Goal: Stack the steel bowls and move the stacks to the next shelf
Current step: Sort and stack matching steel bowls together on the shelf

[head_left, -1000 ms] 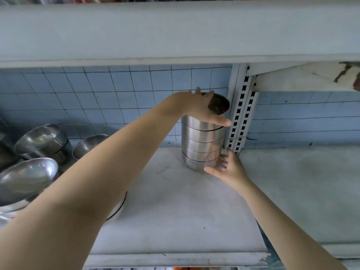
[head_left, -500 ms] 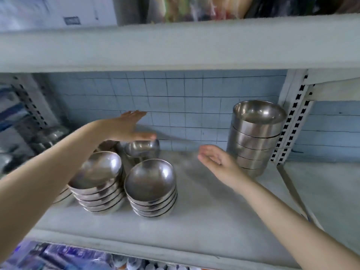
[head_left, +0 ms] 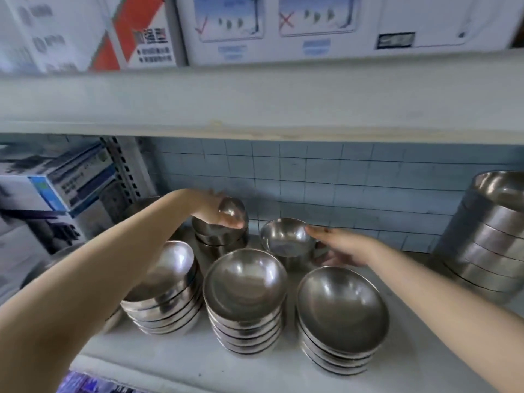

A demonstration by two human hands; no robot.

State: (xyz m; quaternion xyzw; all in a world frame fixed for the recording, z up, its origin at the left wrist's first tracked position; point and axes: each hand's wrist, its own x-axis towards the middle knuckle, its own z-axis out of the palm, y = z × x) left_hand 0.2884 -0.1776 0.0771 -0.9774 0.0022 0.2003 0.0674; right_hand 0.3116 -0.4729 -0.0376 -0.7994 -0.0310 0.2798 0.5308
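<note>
Head: left hand (head_left: 211,210) grips stacked bowl (head_left: 233,207), right hand (head_left: 344,245) cups lone bowl (head_left: 283,240).

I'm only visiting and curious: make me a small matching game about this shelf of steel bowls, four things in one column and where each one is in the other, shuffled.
Things
1. left hand
2. right hand
3. tall stack
4. boxes

Places
A. on the upper shelf
B. at the far right of the bowl shelf
C. holding the lone bowl at the back
D. gripping the top bowl of the small back stack

Pairs: 1-D, 2-C, 3-B, 4-A
</note>
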